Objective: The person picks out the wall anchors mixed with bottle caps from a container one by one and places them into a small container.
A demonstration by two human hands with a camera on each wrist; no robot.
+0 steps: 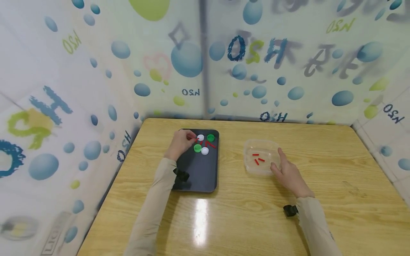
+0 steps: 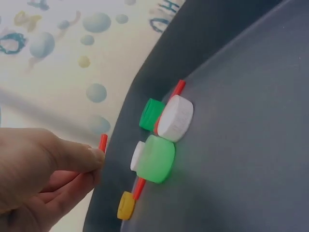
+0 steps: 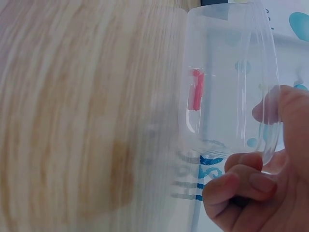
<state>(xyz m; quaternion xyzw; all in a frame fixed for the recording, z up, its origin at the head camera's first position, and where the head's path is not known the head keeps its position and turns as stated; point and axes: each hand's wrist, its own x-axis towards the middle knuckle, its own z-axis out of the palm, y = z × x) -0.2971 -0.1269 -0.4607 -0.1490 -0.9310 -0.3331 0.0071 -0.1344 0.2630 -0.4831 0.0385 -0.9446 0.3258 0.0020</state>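
My left hand (image 1: 180,145) pinches a short red stick (image 2: 103,143) between thumb and fingertips, over the far left part of a dark tray (image 1: 196,174). Close to those fingertips lie white caps (image 1: 205,151) and green caps (image 1: 197,148), with several red sticks (image 1: 210,144) between and beside them. The left wrist view also shows a small yellow cap (image 2: 126,206) at the end of one stick. My right hand (image 1: 292,177) grips the near right rim of a clear plastic container (image 3: 229,29), thumb over the edge and fingers outside. Three red sticks (image 1: 257,159) lie on its bottom.
Tray and container stand apart on a light wooden table (image 1: 250,220). Behind it and to the left rise printed walls (image 1: 153,103) with blue and green dots. A small black device (image 1: 290,211) is strapped to the right wrist.
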